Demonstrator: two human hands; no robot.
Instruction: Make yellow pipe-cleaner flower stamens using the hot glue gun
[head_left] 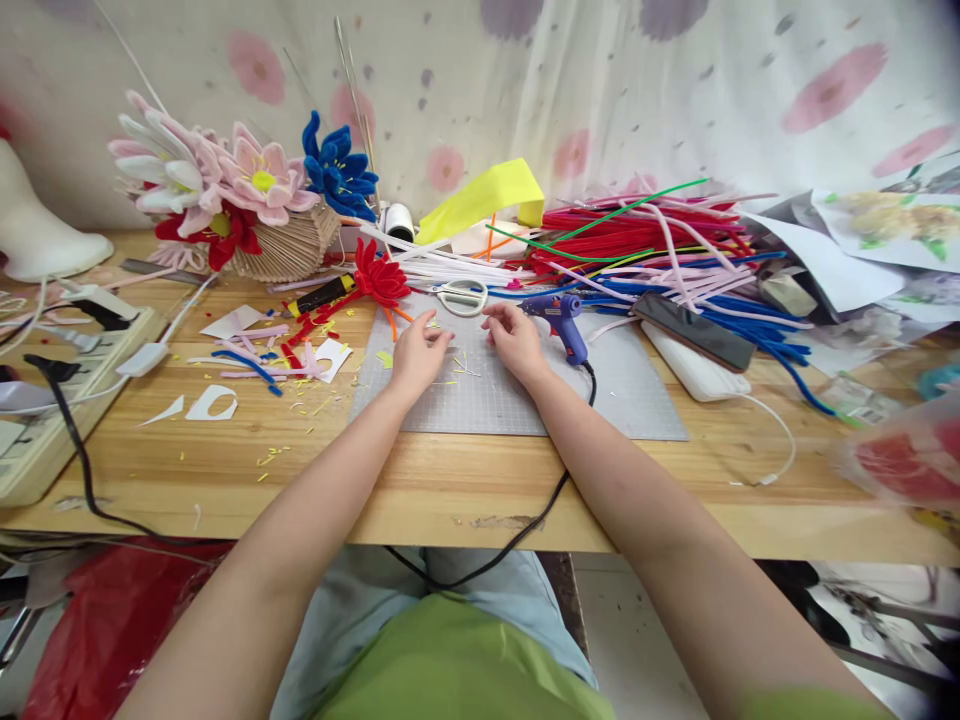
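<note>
My left hand is over the left part of a grey cutting mat, fingers curled together. A tiny yellow bit shows at its fingertips, too small to name. To its right my right hand is loosely curled with fingertips apart, and I see nothing in it. Between and just beyond the hands lie white-handled scissors. Beside my right hand is a purple glue gun, its cord running under my right forearm. Thin yellow snippets are scattered on the mat between my hands.
Left of the mat lie a red fuzzy flower, a cutter knife and paper scraps. Finished fuzzy flowers stand behind. Pipe cleaners pile up at the back. A phone rests on the right; a power strip sits left.
</note>
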